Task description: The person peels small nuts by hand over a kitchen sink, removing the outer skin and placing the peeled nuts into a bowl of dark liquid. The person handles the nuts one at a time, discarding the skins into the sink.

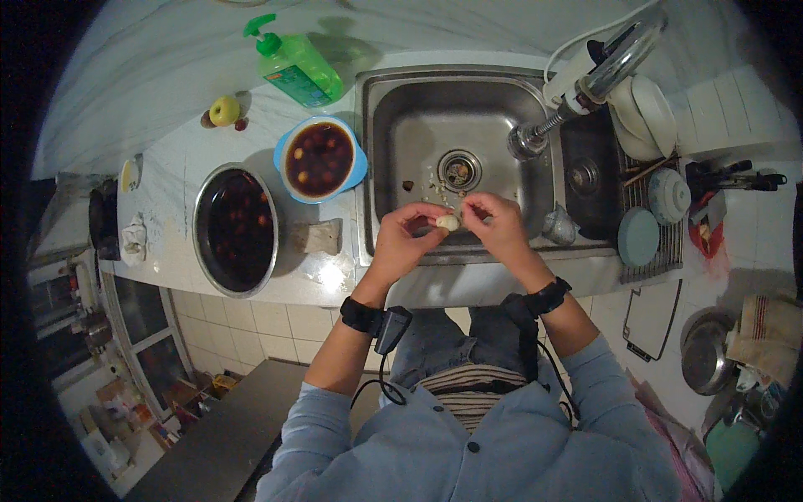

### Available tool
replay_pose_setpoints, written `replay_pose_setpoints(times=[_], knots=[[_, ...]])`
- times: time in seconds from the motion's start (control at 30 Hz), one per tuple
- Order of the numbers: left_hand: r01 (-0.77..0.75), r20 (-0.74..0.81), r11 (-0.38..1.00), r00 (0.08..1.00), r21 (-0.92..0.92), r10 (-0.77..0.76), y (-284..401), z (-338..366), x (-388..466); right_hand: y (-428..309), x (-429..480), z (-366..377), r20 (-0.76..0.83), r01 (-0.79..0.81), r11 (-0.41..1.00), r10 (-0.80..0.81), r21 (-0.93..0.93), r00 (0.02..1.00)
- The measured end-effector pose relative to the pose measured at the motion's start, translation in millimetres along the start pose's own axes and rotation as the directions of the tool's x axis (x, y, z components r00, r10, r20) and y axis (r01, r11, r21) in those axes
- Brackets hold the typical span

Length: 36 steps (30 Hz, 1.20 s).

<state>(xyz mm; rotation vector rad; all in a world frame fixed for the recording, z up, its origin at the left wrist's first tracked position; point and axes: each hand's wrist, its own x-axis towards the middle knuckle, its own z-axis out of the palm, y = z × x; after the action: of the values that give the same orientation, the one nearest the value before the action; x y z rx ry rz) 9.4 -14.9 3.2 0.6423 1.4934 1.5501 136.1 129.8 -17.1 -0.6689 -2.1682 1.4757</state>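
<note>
Over the near part of the steel sink (401,125), my left hand (411,241) pinches a small, pale, rounded food piece (448,222) between thumb and fingers. It looks like a peeled chestnut, but the picture does not settle it. My right hand (495,223) is at the right side of this piece, thumb and fingertips drawn close together. Whether those fingertips hold a scrap is too small to tell. Pale and brown scraps lie around the drain strainer (460,170), which has bits in it. A dark brown scrap (408,186) lies to its left.
Left of the sink stand a blue-handled bowl (359,168) and a larger steel basin (274,251), both holding round pieces in dark liquid. A green soap pump bottle (301,69) stands behind. The faucet (527,141) overhangs the sink's right side, beside a dish rack (668,251).
</note>
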Motion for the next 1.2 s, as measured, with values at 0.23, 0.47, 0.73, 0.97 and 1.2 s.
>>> replay_pose_setpoints(times=[0.23, 0.47, 0.73, 0.97, 1.2], knots=[[-0.117, -0.001, 0.986, 0.993, -0.118, 0.118, 0, 0, -2, 6, -1, 1, -0.036, -0.095, 0.986, 0.101, 0.136, 0.994], [-0.122, -0.018, 0.991, 0.992, -0.052, 0.121, 3, 0, -2, 6, 5, -9, 0.163, -0.232, 0.971, 0.219, 0.064, 0.962], [-0.221, -0.139, 0.975, 0.966, -0.006, 0.218, 3, 12, 3, -23, 3, -7, 0.169, -0.103, 0.969, 0.065, 0.226, 0.983], [0.082, -0.126, 0.99, 0.987, -0.118, -0.096, 4, 10, -2, -26, -1, -4, 0.069, 0.295, 0.947, -0.288, -0.128, 0.955], [0.021, -0.177, 0.994, 0.983, -0.104, -0.039, 7, 17, -3, -28, -2, 1, -0.012, 0.308, 0.938, -0.314, -0.158, 0.949]])
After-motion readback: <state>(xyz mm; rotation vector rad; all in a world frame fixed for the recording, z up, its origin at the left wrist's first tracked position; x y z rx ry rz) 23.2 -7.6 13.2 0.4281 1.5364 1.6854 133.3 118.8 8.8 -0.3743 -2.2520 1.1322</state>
